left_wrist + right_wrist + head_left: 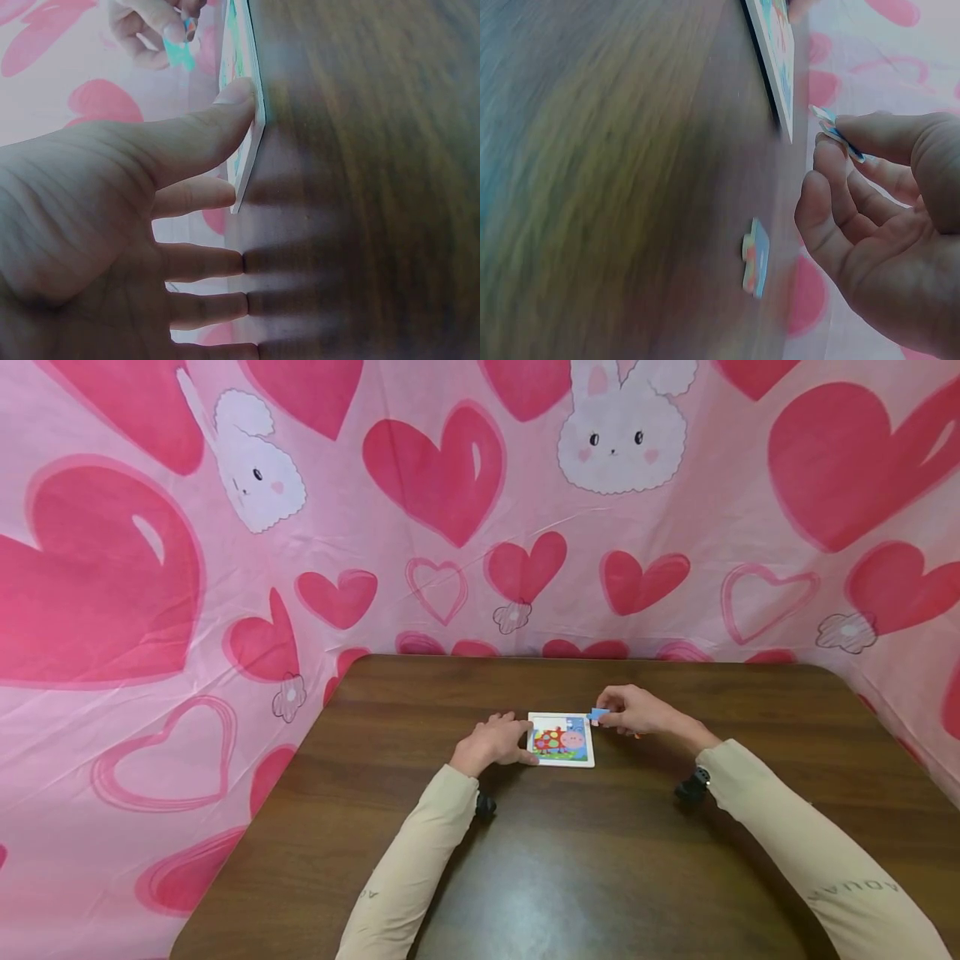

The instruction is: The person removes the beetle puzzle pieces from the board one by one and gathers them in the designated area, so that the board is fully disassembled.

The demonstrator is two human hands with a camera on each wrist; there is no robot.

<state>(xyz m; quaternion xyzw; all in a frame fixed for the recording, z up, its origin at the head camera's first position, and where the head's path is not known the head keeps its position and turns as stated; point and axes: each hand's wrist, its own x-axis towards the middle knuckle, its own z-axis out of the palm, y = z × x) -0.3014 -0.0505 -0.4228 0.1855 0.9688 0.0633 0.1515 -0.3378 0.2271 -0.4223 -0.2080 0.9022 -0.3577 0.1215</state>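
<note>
A jigsaw puzzle in a white-framed tray lies on the table, showing a red spotted ladybug with a pink face. My left hand rests at its left side. In the left wrist view the thumb lies on the tray's border, while the other fingers stretch out straight to the tabletop. Just off the tray's upper right corner, my right hand pinches a blue puzzle piece between thumb and fingertips, raised above the table. The right wrist view shows that piece edge-on.
Another loose puzzle piece lies on the wooden table beneath my right hand. Behind the table hangs a pink cloth with hearts and rabbits. Dark wrist cameras sit under both cuffs.
</note>
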